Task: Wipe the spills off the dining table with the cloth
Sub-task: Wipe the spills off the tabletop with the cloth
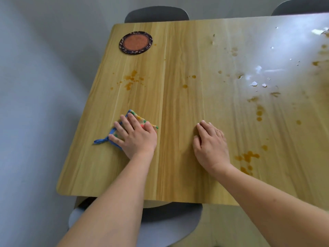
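Wood-grain dining surface (178,157) | left hand (135,134) spread flat, pressing multicoloured blue-edged cloth (140,120) near-left, likely for wiping pressure | right hand (211,143) flat, holding nothing, bracing | orange spills (130,80) far and right, unwiped

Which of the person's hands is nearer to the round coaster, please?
Left. The left hand presses the cloth almost straight below the coaster; the right hand lies flat on the table, farther to the right.
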### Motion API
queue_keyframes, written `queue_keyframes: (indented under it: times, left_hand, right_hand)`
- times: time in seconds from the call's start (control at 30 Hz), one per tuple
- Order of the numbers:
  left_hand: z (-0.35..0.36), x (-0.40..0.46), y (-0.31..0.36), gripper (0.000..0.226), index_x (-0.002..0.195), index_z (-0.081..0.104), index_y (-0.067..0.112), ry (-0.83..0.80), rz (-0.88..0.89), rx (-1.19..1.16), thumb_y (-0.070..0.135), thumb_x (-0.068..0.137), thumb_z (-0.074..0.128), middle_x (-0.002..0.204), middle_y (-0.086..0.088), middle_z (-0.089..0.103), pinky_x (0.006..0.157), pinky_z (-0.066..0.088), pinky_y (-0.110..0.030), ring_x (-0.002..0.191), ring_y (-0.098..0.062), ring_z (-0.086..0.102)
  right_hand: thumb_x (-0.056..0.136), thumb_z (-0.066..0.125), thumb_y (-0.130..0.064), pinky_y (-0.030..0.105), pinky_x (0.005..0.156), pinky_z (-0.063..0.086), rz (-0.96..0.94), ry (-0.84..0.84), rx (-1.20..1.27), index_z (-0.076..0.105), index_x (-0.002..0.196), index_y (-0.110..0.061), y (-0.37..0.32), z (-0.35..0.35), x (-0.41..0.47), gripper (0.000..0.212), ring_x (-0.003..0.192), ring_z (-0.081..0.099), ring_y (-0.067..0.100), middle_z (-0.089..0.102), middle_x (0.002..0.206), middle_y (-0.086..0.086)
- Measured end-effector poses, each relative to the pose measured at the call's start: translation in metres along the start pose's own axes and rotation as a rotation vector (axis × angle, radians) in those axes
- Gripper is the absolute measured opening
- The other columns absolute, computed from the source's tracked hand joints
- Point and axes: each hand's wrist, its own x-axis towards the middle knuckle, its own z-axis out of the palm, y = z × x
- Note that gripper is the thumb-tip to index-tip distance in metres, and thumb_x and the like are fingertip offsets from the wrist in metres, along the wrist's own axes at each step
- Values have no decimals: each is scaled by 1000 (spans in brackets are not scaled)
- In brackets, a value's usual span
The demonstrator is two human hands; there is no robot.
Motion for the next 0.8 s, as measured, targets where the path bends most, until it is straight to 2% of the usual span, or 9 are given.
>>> queue_keyframes:
  times: [0.1,0.23,0.33,0.43,0.53,0.6,0.7,0.73,0.8]
  left_hand:
    - [4,-12,35,66,154,-5,22,-37,156,31,51,96,11,161,-1,-11,112,-11,-60,147,-27,-15]
    - [11,-21,69,64,152,-9,28,-85,425,117,53,97,11,160,4,-15,113,-15,-57,146,-23,-18]
    - [14,-29,63,63,151,-12,31,-101,562,159,54,97,11,159,7,-18,113,-17,-55,145,-20,-21]
    - [18,-60,47,63,149,-16,33,-87,695,208,55,97,11,158,9,-21,113,-17,-54,144,-18,-24]
    - [22,-110,23,64,146,-23,34,-146,804,245,59,92,1,156,9,-27,112,-18,-55,142,-19,-30]
    - [27,-139,3,64,149,-15,31,-150,922,262,59,92,-4,159,5,-19,113,-13,-57,145,-23,-21]
    - [29,-154,-11,66,153,15,22,-136,1036,294,56,97,6,160,-3,16,109,6,-59,147,-30,11]
    - [28,-149,-9,65,153,15,22,-132,1044,302,57,98,8,160,-3,18,109,6,-59,147,-29,12]
    - [24,-130,4,68,152,-2,27,-131,997,286,61,93,5,162,1,3,113,-5,-57,148,-25,-3]
  right_hand:
    - [99,38,-30,33,115,22,-101,-70,-10,42,142,-17,23,-31,14,45,138,31,19,37,150,-2]
    - [97,45,-40,37,117,19,-129,-253,-236,25,149,-20,55,-59,28,60,144,17,23,15,158,-1]
    - [96,44,-48,38,116,21,-127,-362,-308,18,152,-20,61,-65,35,68,145,14,22,10,159,-5]
    - [94,44,-52,38,108,34,-138,-367,-360,22,150,-21,61,-70,40,67,139,25,23,16,155,-5]
    - [95,41,-53,38,108,33,-153,-366,-395,18,152,-22,62,-71,37,68,140,23,23,13,157,-4]
    - [96,39,-53,38,109,32,-170,-362,-399,15,152,-23,64,-71,33,68,142,19,23,9,159,-5]
    - [96,36,-54,38,111,29,-176,-356,-390,12,153,-23,68,-69,30,69,145,14,22,6,160,-5]
    - [97,35,-54,38,111,28,-178,-352,-389,12,153,-23,69,-68,29,68,145,12,21,5,160,-5]
    - [98,32,-52,38,112,27,-198,-346,-399,10,153,-23,70,-66,30,66,146,9,20,3,160,-5]
